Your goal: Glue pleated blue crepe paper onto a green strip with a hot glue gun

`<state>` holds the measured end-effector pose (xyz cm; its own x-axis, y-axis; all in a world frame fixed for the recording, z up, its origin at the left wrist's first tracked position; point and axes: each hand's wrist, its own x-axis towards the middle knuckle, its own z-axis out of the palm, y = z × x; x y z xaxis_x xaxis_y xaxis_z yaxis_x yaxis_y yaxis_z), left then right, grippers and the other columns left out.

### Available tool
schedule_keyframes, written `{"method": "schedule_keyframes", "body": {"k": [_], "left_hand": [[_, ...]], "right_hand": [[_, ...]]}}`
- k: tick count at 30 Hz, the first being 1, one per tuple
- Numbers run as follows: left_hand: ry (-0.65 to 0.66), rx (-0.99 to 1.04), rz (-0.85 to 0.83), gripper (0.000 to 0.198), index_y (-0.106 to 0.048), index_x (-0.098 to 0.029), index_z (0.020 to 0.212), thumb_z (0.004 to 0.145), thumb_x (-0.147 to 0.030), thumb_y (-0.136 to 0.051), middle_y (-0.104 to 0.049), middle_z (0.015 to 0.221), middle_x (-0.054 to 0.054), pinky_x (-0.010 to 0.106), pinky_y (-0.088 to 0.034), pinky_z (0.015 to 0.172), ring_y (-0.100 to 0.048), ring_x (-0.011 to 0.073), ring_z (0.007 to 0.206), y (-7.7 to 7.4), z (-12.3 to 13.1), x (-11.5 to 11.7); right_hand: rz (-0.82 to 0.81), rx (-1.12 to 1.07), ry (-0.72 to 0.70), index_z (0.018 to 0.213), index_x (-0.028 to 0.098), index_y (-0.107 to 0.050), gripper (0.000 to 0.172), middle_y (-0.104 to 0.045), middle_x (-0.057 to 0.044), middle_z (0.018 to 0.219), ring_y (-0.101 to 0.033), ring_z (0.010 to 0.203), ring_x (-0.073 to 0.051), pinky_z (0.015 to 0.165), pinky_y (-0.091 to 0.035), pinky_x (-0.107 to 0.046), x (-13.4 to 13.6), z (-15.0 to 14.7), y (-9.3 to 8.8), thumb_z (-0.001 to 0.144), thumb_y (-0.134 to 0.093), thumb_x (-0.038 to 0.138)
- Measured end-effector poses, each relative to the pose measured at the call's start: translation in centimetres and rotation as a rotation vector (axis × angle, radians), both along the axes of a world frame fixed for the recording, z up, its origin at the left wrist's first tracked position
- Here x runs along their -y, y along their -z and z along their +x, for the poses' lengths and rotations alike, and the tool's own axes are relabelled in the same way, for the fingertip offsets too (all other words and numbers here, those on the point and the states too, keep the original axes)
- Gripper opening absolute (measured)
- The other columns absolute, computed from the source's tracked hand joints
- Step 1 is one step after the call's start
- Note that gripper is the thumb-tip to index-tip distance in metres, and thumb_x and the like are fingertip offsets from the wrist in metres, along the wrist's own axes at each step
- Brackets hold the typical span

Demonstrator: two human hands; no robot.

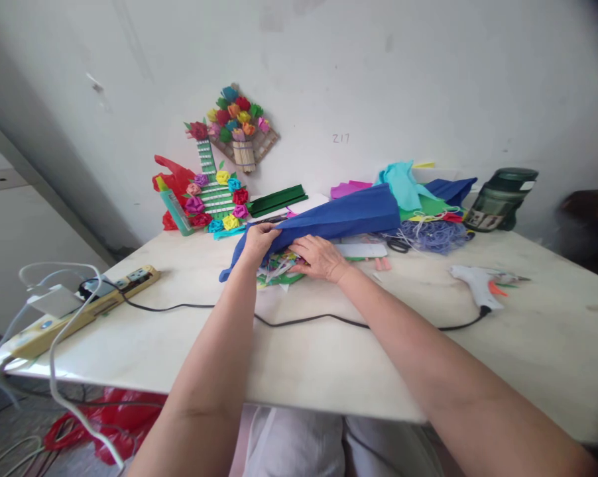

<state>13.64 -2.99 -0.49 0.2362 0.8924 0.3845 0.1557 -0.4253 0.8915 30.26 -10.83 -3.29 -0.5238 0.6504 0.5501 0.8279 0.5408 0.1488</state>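
Observation:
A long sheet of blue crepe paper [349, 212] stretches across the back of the table, its left end drooping onto the tabletop. My left hand [260, 242] grips the paper's near edge between thumb and fingers. Just under that edge lies a pile of small colourful scraps [274, 268]. My right hand [319, 257] rests on the right side of this pile, fingers stretched out and thumb apart; the fingertips are partly hidden among the scraps. Beside it lies a white strip [363, 250], near black-handled scissors [398, 246].
A white glue gun [478, 286] lies at right, its black cord [303, 321] crossing the table to a power strip [90, 311]. Behind stand a glue bottle [177, 209], a flower-decorated guitar shape [217, 192], stacked coloured paper [403, 182], purple string [435, 236] and a dark bottle [500, 200].

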Motion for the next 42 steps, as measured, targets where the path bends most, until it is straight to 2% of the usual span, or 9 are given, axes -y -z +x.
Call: {"method": "schedule_keyframes", "body": {"k": [5,10,19,26,31,33,36,39,42], "left_hand": [[-0.075,-0.195,0.196,0.028,-0.070,-0.015,0.079,0.064,-0.035,-0.057,-0.065,0.068,-0.001,0.021,-0.041,0.058,-0.056,0.0142,0.067,-1.5,-0.6,0.3],[-0.062,-0.193,0.304,0.030,-0.071,-0.013,0.083,0.067,-0.033,-0.055,-0.068,0.074,0.001,0.022,-0.043,0.067,-0.059,0.0152,0.071,-2.3,-0.9,0.9],[-0.005,-0.195,0.282,0.028,-0.070,-0.014,0.083,0.067,-0.032,-0.055,-0.068,0.078,0.001,0.024,-0.044,0.071,-0.059,0.0160,0.076,-2.2,-0.8,1.1],[0.063,-0.248,0.279,0.027,-0.068,-0.014,0.080,0.070,-0.034,-0.052,-0.065,0.073,0.000,0.023,-0.044,0.068,-0.057,0.0151,0.072,-2.1,-1.0,1.0],[0.225,-0.396,0.282,0.036,-0.065,-0.016,0.096,0.065,-0.034,-0.058,-0.066,0.094,0.003,0.026,-0.044,0.079,-0.059,0.0186,0.088,-2.6,-2.1,1.8],[0.238,-0.514,0.284,0.038,-0.065,-0.018,0.097,0.063,-0.035,-0.062,-0.066,0.100,0.003,0.027,-0.043,0.083,-0.058,0.0203,0.093,-2.4,-2.7,1.8],[0.120,-0.672,0.273,0.026,-0.068,-0.018,0.078,0.069,-0.039,-0.055,-0.068,0.080,0.002,0.028,-0.044,0.077,-0.059,0.0198,0.080,-1.6,-3.4,1.5],[0.096,-0.676,0.291,0.028,-0.068,-0.019,0.071,0.074,-0.038,-0.047,-0.065,0.068,0.001,0.026,-0.045,0.071,-0.058,0.0179,0.072,-0.7,-3.7,1.2],[0.131,-0.636,0.325,0.028,-0.068,-0.019,0.075,0.075,-0.038,-0.048,-0.066,0.070,0.000,0.025,-0.044,0.072,-0.057,0.0173,0.075,-0.3,-3.7,1.2]], "right_hand": [[-0.109,-0.021,-0.017,0.119,0.016,-0.054,0.047,-0.056,-0.011,0.118,-0.048,0.105,-0.022,0.088,-0.038,-0.036,-0.7,-0.7,0.9,0.085,-0.044,0.048],[-0.175,-0.063,0.015,0.124,0.018,-0.051,0.047,-0.051,-0.009,0.127,-0.045,0.114,-0.022,0.096,-0.035,-0.037,-0.8,-1.8,0.8,0.086,-0.044,0.046],[-0.407,-0.065,0.040,0.125,0.016,-0.050,0.046,-0.051,-0.009,0.129,-0.046,0.118,-0.024,0.098,-0.034,-0.037,-2.3,-3.4,-0.7,0.091,-0.031,0.040],[-0.460,-0.038,0.064,0.125,0.018,-0.050,0.046,-0.048,-0.010,0.131,-0.044,0.120,-0.025,0.100,-0.032,-0.037,-3.5,-4.3,-1.1,0.091,-0.028,0.039],[-0.466,-0.125,0.068,0.128,0.014,-0.046,0.049,-0.048,-0.012,0.131,-0.043,0.121,-0.025,0.101,-0.032,-0.037,-3.0,-4.7,-1.2,0.090,-0.032,0.042],[-0.492,-0.167,0.097,0.125,0.013,-0.048,0.047,-0.053,-0.012,0.126,-0.048,0.117,-0.024,0.099,-0.036,-0.037,-2.7,-4.9,-1.3,0.091,-0.030,0.040],[-0.477,-0.173,0.097,0.120,0.012,-0.053,0.042,-0.053,-0.014,0.125,-0.047,0.118,-0.023,0.100,-0.035,-0.034,-2.9,-5.3,-1.1,0.092,-0.029,0.032],[-0.448,-0.097,0.106,0.120,0.011,-0.053,0.038,-0.051,-0.014,0.127,-0.044,0.121,-0.022,0.103,-0.031,-0.034,-3.5,-5.7,-0.7,0.091,-0.032,0.025],[-0.429,-0.029,0.083,0.116,0.014,-0.056,0.036,-0.058,-0.013,0.119,-0.051,0.114,-0.023,0.100,-0.036,-0.038,-4.1,-5.8,-0.4,0.090,-0.034,0.022]]}}
